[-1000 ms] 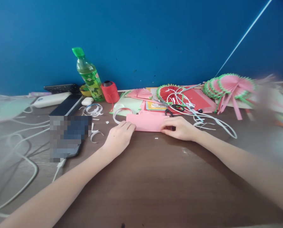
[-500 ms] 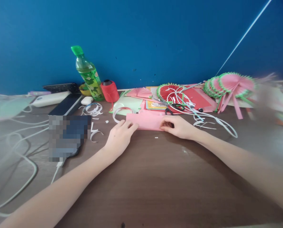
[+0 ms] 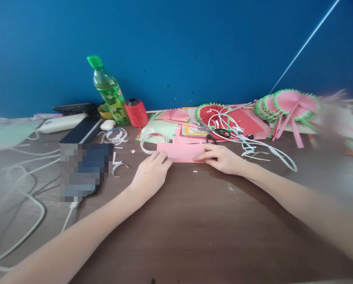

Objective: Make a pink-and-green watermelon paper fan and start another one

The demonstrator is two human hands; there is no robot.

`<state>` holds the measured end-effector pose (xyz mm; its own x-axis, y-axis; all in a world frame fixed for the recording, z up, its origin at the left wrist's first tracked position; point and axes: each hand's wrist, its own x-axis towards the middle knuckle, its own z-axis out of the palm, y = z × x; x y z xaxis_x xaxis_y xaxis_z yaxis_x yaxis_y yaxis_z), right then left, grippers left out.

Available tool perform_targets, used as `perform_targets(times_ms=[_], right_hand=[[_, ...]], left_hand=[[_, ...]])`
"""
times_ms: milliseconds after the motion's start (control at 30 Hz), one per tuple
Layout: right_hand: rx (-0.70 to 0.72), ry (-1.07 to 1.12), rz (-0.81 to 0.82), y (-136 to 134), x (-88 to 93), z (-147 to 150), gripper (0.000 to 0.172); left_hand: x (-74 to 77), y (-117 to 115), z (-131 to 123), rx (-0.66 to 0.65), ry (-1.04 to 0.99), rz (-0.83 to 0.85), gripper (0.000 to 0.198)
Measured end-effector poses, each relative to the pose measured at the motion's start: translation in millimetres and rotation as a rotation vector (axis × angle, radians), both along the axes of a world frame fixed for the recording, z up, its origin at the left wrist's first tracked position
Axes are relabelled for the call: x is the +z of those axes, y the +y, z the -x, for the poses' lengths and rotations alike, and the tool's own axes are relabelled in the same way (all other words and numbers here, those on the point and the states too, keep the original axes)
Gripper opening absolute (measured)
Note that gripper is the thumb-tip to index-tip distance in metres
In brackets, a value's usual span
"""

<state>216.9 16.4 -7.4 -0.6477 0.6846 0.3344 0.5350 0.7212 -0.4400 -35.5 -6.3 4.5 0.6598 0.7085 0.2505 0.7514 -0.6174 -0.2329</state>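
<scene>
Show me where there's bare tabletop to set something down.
The largest bare tabletop patch lies between the left forearm and right forearm, in front of the pink paper; one white scrap sits near it. A smaller patch separates the left forearm from the pixelated device. Crowded: behind the paper (scissors, red fan, white strips) and far left (cables).

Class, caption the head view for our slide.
Left hand and right hand on pink paper, paper fans behind.

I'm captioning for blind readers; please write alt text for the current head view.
A person's left grip and right grip hold opposite ends of pink paper on a brown table. Behind the paper lie black-handled scissors and pleated paper fans, with a green-capped bottle toward the left by a blue wall.
</scene>
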Motion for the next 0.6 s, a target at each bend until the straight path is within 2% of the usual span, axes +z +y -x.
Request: perform_targets(times_ms=[167, 267, 367, 467, 600], right_hand=[[0.032, 0.001, -0.069, -2.4, -2.0, 0.8, 0.029], [0.084, -0.038, -0.118, -3.9, -2.3, 3.1, 0.038], [0.110, -0.146, -0.185, -5.1, -2.1, 6.0, 0.048], [0.072, -0.270, -0.272, -8.4, -0.5, 9.4, 0.053], [-0.004, -0.352, -0.359, -16.8, 4.5, 15.8, 0.048]], left_hand=[[4.0, -11.0, -5.9, 0.017, 0.008, 0.040, 0.032], [6.4, -15.4, -9.2, 0.031, 0.020, 0.067, 0.042], [8.1, -16.4, -12.0, 0.041, 0.030, 0.082, 0.043], [8.3, -15.9, -14.4, -0.011, -0.002, 0.086, 0.043], [7.1, -15.7, -15.0, -0.053, -0.069, 0.175, 0.042]])
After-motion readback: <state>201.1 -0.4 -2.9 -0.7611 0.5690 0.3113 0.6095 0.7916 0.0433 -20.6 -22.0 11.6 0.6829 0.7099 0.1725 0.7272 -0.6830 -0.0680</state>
